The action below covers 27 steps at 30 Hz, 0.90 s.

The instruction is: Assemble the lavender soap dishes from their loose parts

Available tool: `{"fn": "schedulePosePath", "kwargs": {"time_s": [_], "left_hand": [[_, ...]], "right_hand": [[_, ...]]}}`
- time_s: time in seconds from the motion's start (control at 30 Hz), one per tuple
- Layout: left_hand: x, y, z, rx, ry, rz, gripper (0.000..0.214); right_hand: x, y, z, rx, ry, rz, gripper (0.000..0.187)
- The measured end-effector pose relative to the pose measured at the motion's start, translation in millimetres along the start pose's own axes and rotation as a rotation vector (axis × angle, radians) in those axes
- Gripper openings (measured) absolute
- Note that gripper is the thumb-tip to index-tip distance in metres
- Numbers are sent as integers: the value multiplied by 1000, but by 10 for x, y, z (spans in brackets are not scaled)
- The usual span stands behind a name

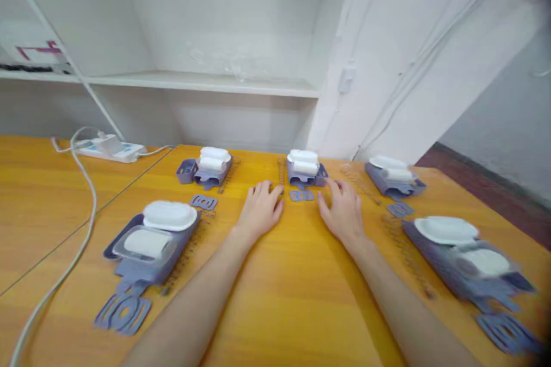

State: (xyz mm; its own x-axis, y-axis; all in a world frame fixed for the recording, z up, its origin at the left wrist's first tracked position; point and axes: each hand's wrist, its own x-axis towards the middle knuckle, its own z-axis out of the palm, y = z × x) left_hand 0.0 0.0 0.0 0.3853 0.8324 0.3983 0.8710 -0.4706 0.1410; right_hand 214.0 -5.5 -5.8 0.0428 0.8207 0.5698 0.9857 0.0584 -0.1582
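Observation:
My left hand (260,207) lies palm down on the yellow wooden table (279,298), fingers loosely stretched toward a thin coil spring (281,172). My right hand (342,209) lies flat beside it with fingers spread, its fingertips near a small flat purple grid piece (302,195). Neither hand holds anything. Just beyond both hands stands a purple holder with white rolled parts (305,169).
Similar purple-and-white sets stand at the back left (209,167), back right (394,176), front left (150,241) and front right (467,258), each with flat purple pieces and springs alongside. A white power strip (109,149) and its cable (81,223) lie at the left. A shelf and wall stand behind.

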Motion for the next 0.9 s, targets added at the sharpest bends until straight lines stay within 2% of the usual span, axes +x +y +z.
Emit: {"fn": "schedulePosePath", "kwargs": {"time_s": [0.2,0.4,0.63,0.9], "left_hand": [[27,14,-7,-3,2,-11,30],[31,7,-4,0,16,-10,32],[32,7,17,4,25,-8,32],[34,4,19,13,24,-5,32]], "right_hand": [[202,-186,-5,39,54,-66,43],[385,-278,114,41,23,-122,49],[453,-272,126,96,33,-73,36],[497,-237,-48,241,55,-93,20]]}}
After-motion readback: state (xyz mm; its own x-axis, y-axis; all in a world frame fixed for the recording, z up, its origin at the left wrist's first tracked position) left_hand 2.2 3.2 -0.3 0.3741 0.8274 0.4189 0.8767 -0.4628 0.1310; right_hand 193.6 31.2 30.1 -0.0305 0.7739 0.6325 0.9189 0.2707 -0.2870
